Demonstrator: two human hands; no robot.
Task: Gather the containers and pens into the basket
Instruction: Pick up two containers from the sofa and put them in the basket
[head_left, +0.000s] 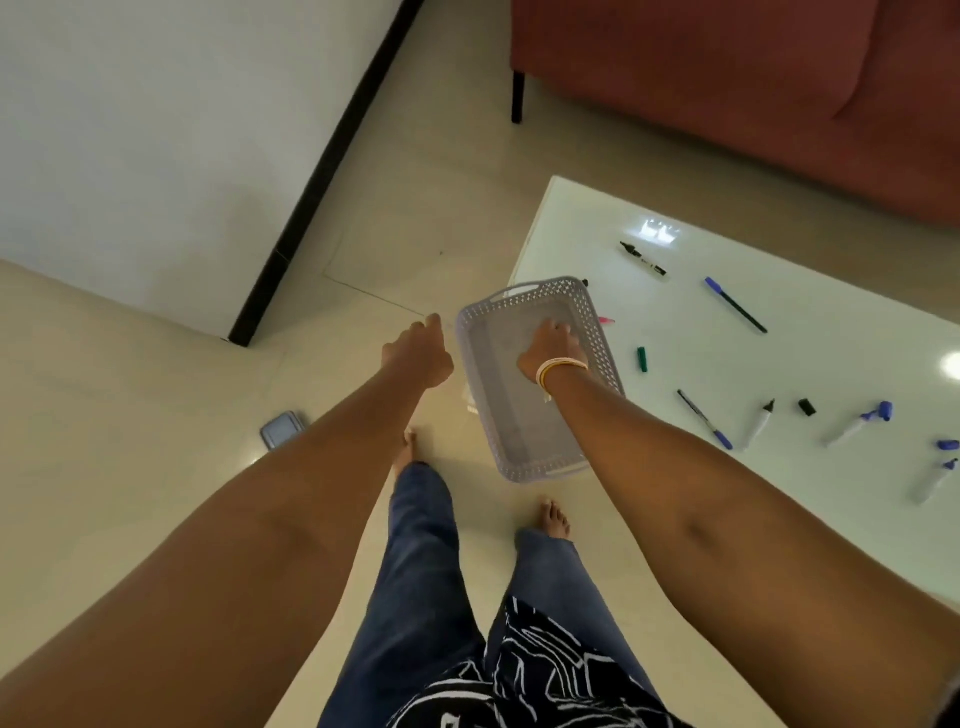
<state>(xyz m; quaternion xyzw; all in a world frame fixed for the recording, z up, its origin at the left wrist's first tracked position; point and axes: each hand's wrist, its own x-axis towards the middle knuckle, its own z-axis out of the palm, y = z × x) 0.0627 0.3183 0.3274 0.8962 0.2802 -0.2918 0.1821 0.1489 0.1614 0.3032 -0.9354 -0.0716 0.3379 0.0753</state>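
A grey perforated basket (511, 410) hangs tilted over the floor and the near left corner of the white table (831, 364). My right hand (551, 349) grips its right rim from inside. My left hand (418, 353) is just left of the basket with curled fingers, holding nothing. Scattered on the table are a black marker (643, 258), a blue-capped pen (735, 305), a green cap (642, 359), a blue-tipped pen (704, 418), white markers (860, 423) and a black cap (807, 407). A small grey-blue container (282, 429) lies on the floor at left.
A red sofa (727, 78) with a black leg (517, 96) stands behind the table. A white wall with black skirting (322, 171) runs at the left. My bare feet stand on the beige tiled floor (156, 389) below the basket.
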